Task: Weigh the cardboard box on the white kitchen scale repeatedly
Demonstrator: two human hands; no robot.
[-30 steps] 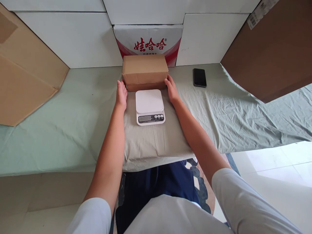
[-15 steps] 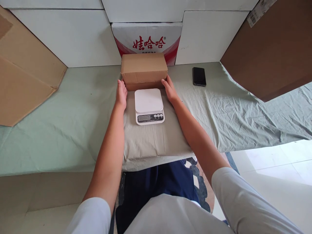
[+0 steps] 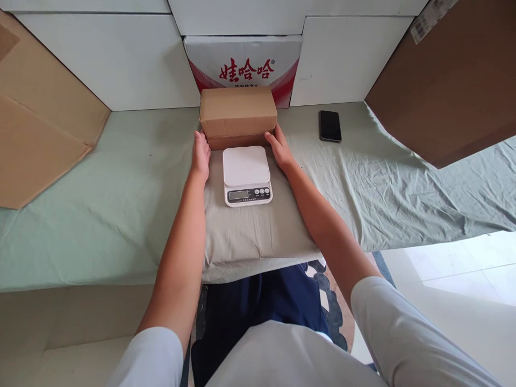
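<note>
A small brown cardboard box (image 3: 238,110) is held from both sides between my two hands, behind a white kitchen scale (image 3: 246,167). My left hand (image 3: 200,154) presses on its left end, thumb up and fingers partly hidden along the side. On the right end lies my right hand (image 3: 281,146), with its thumb over the lower front edge. The scale lies flat on the cloth, its display and several buttons facing me. Whether the underside of the box rests on the cloth is hidden behind the scale.
A white and red carton (image 3: 245,56) stands right behind the box. To the right lies a black phone (image 3: 329,126). Large cardboard boxes flank the green cloth (image 3: 121,177), one at the left (image 3: 44,118) and one at the right (image 3: 451,91).
My right thumb has shifted slightly left along the front of the cardboard box. The box, the scale and my left hand look unmoved.
</note>
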